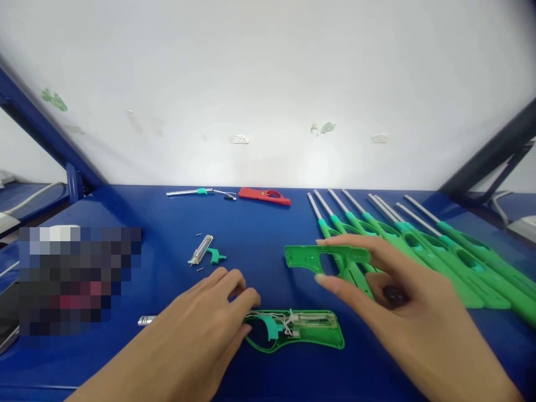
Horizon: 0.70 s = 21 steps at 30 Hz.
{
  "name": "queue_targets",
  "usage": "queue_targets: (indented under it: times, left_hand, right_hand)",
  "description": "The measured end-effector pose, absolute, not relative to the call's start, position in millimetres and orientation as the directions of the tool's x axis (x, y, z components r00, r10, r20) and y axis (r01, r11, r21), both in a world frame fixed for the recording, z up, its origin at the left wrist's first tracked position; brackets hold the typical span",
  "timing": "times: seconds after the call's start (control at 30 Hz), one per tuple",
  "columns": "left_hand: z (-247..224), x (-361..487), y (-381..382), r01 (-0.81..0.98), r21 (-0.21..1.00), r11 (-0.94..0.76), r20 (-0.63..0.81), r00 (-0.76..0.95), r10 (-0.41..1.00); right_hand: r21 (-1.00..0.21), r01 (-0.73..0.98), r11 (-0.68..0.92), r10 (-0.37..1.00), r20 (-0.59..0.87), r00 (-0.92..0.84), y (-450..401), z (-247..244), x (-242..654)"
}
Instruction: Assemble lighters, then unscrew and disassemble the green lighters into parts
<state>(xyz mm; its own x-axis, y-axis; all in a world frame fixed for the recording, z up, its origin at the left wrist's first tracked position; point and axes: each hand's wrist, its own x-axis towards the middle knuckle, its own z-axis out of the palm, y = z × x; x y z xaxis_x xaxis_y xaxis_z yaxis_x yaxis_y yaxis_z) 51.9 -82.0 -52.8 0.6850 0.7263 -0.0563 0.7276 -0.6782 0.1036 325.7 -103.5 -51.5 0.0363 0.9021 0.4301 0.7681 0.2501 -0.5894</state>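
My right hand (pixel 402 301) pinches a green lighter casing half (pixel 310 257) above the table; a small dark object (pixel 393 294) shows by its curled fingers, its kind unclear. My left hand (pixel 218 318) bends over the other half of a lighter, an open green shell (pixel 326 338) lying on the table, thumb and fingers closed at its trigger-loop end. In this shell sit a clear fuel tank (pixel 314 319), a teal trigger (pixel 268 326) and white wires (pixel 281 319). A metal tube end (pixel 145 320) sticks out left of my left wrist.
Several assembled green lighters (pixel 435 257) lie at right. A clear tank (pixel 201 249), a teal trigger (pixel 215 255) and small screws lie mid-left. At the back are a metal tube with wires (pixel 184 192) and a red casing (pixel 263 195). A blurred patch (pixel 79 279) covers the left.
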Motion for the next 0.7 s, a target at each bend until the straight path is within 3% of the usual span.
queue_targets:
  times: [0.13,0.3,0.43,0.6,0.7]
  left_hand:
    - [-47.6,68.8,-77.9,0.748,0.128,-0.651,-0.163,0.663,0.731]
    - [-55.5,69.8,-72.9,0.745,0.115,-0.657,-0.141,0.667,0.732]
    - [-59.5,65.1,-76.1,0.743,0.139,-0.655,-0.096,0.669,0.737]
    - [-56.2,63.0,-80.9,0.744,0.139,-0.653,-0.086,0.666,0.741]
    - [-52.9,63.5,-82.3,0.756,0.116,-0.644,-0.104,0.654,0.749]
  right_hand:
    - [-0.434,0.875,0.214,0.877,0.48,0.024,-96.2,-62.9,327.1]
    - [-0.319,0.93,0.182,0.932,0.356,-0.06,-89.9,-79.1,329.3]
    - [-0.323,0.924,0.206,0.946,0.306,-0.104,-89.6,-82.4,329.5]
    - [-0.448,0.824,0.348,0.937,0.138,-0.32,-95.7,-78.4,326.8]
    - [-0.444,0.805,0.393,0.916,0.112,-0.385,-96.6,-75.3,323.8]
